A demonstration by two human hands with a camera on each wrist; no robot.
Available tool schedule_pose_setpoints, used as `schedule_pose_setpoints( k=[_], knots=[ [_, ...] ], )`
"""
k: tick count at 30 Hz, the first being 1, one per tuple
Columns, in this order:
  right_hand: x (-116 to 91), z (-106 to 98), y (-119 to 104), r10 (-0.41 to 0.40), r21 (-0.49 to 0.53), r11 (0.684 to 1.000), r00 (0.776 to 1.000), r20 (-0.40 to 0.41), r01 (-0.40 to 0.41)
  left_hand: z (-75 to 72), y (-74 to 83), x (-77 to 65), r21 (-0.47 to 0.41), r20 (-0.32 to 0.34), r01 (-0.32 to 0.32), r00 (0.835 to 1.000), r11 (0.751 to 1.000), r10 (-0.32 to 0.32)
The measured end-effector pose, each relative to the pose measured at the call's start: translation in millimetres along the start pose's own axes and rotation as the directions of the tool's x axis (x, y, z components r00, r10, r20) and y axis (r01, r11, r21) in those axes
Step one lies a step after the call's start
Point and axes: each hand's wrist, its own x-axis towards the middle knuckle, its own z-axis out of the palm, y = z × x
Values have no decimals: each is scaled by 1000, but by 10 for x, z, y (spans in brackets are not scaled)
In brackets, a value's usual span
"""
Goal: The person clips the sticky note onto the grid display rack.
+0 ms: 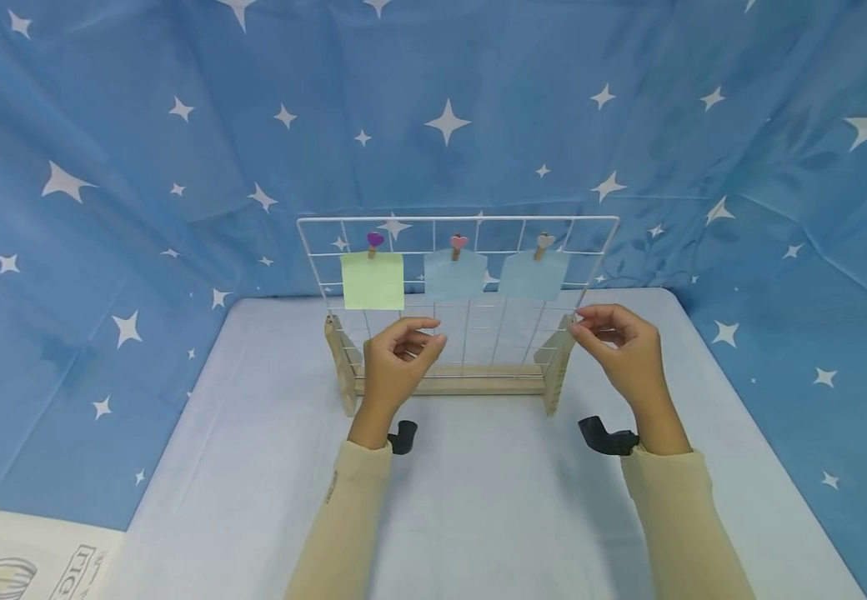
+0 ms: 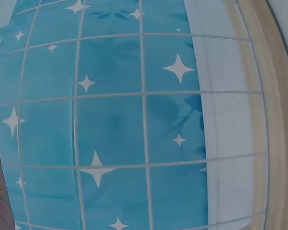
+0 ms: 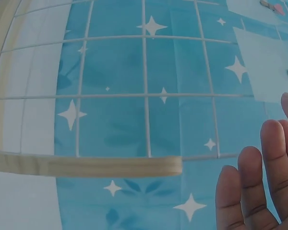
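Observation:
A white wire grid panel (image 1: 458,218) stands upright in a wooden base (image 1: 478,385). Clipped along its upper part hang a green paper note (image 1: 373,282) under a purple heart clothespin (image 1: 374,241), a blue note (image 1: 454,277) under a pink heart clothespin (image 1: 458,243), and another blue note (image 1: 534,275) under a whitish heart clothespin (image 1: 544,242). My left hand (image 1: 401,358) hovers before the grid's lower left, fingers loosely bent, holding nothing. Beside the right wooden upright (image 1: 559,362) is my right hand (image 1: 623,346), likewise without anything in it; whether it touches the upright cannot be told.
A pale cloth-covered table (image 1: 478,500) lies under the stand. Blue star-patterned fabric (image 1: 448,167) hangs behind and at both sides. At the lower left is a white printed cloth (image 1: 28,554). Black wrist cameras (image 1: 608,437) stick out from both wrists.

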Motion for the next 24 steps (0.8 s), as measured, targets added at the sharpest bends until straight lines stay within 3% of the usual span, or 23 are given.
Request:
schedule_pose_setpoints(
  k=[14,24],
  knots=[
    [-248,-41,194,75,-23,997,997,3,-74,-102,-122,-275,-15,20,73,997,997,-73],
    [-418,-25,299,124,-49,991,992,25,-122,-201,-232,-453,-15,-11,126,992,992,-126]
  ],
)
